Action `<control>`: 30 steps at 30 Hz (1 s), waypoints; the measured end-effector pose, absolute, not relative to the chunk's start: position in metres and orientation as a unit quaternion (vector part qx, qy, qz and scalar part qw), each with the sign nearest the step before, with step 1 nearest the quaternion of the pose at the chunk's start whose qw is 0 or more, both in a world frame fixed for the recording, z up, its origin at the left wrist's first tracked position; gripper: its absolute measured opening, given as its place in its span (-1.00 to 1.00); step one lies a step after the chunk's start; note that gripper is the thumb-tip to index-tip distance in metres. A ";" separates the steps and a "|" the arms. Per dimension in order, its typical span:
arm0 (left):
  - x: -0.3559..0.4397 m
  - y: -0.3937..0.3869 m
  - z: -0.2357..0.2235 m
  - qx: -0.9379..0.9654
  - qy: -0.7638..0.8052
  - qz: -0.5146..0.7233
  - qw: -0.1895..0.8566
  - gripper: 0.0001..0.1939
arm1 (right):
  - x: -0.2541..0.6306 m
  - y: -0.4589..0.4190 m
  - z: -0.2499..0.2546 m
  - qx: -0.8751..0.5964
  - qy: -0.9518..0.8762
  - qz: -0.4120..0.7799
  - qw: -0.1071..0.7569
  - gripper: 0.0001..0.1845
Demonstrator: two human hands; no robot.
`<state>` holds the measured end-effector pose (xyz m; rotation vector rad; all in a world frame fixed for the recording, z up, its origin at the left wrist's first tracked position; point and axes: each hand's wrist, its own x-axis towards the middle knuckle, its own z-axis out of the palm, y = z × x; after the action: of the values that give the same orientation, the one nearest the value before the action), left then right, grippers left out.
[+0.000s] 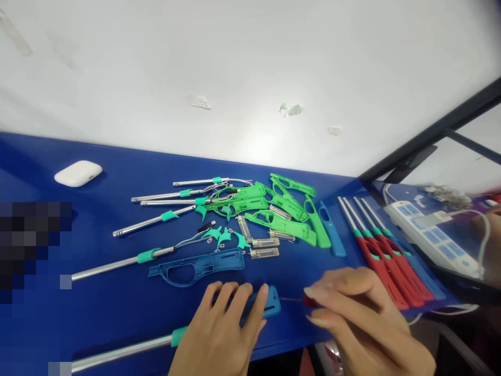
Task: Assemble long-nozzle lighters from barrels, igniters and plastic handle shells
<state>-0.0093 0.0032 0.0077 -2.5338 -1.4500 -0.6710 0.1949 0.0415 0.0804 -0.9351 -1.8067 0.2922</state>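
My left hand point(229, 324) is closed over a long-necked gas lighter, pressing its blue handle point(273, 302) to the tabletop. A teal collar point(179, 336) and a silver tube point(125, 353) stretch out to the left of that hand. Pinched between the thumb and fingers of my right hand point(364, 318) is a small red-handled tool point(309, 301), mostly hidden. Its thin metal shaft point(290, 299) reaches left to the butt end of the blue handle. Just behind my left hand lies an open blue handle half point(199, 267).
Green handle halves point(282, 224), teal triggers point(223, 236), clear gas tanks point(265, 253) and silver tubes with wires point(152, 219) lie behind my hands. Assembled red lighters point(385, 266) sit at right, near a power strip point(434, 235). A white case point(78, 173) rests at left, before a white wall.
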 end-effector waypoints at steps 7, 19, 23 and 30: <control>-0.010 0.006 0.010 -0.842 -0.479 -0.233 0.088 -0.62 | 0.196 0.040 0.079 -0.373 -0.780 0.145 0.480 -0.68; -0.012 0.007 0.011 -0.843 -0.473 -0.239 0.088 -0.60 | 0.250 0.052 0.044 -0.616 -0.526 0.086 0.580 -0.80; -0.021 0.007 0.017 -0.856 -0.445 -0.243 0.103 -0.62 | 0.255 0.064 0.025 -0.643 -0.576 0.120 0.490 -0.77; -0.033 0.011 0.035 -0.869 -0.416 -0.248 0.102 -0.53 | 0.240 0.058 0.035 -0.555 -0.707 0.150 0.412 -0.70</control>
<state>-0.0332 0.0108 0.0350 -2.5668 -1.2270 -0.7323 0.2405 0.0583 0.0351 -1.3950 -1.7780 0.3776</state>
